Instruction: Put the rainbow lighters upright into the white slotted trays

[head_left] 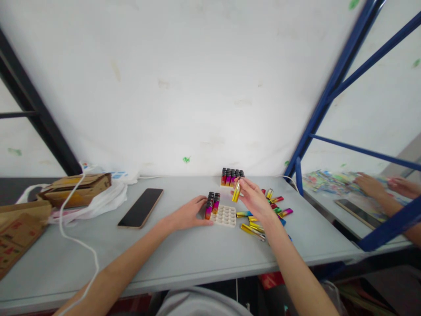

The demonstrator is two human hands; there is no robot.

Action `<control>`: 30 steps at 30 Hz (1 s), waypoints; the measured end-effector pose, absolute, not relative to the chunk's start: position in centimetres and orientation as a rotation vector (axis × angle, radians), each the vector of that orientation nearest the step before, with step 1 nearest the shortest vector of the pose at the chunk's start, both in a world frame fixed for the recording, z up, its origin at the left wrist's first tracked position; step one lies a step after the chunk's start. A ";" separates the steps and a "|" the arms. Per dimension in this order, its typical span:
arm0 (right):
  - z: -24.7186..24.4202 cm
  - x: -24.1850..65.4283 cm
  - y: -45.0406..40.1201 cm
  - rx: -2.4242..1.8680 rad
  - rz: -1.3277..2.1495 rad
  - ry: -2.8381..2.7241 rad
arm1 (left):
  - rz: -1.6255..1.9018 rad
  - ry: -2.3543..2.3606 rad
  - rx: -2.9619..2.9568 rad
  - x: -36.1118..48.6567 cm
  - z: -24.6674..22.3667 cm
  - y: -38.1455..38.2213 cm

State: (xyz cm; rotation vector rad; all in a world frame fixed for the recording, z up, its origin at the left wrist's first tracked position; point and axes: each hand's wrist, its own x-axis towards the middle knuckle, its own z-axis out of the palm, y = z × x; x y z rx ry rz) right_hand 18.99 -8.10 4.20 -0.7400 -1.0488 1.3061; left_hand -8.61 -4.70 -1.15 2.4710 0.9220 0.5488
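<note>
Grey desk across lower frame; white wall above; blue post, right. Right hand, right of centre, pinching gold tube. Left hand, fingers parted, at tray, lower centre.

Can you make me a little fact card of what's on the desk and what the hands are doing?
Left hand: at the left end of the white holed tray
Right hand: holding a gold tube
Standing in tray: black-topped tubes, left part
Behind tray: another upright group
Right side: loose shiny tubes, mixed colours
Left side: dark-screened phone, cardboard box
</note>
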 end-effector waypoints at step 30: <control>1.9 14.1 -8.7 -1.236 0.481 -1.494 | 0.548 0.933 2.474 -8.5 -0.8 -5.1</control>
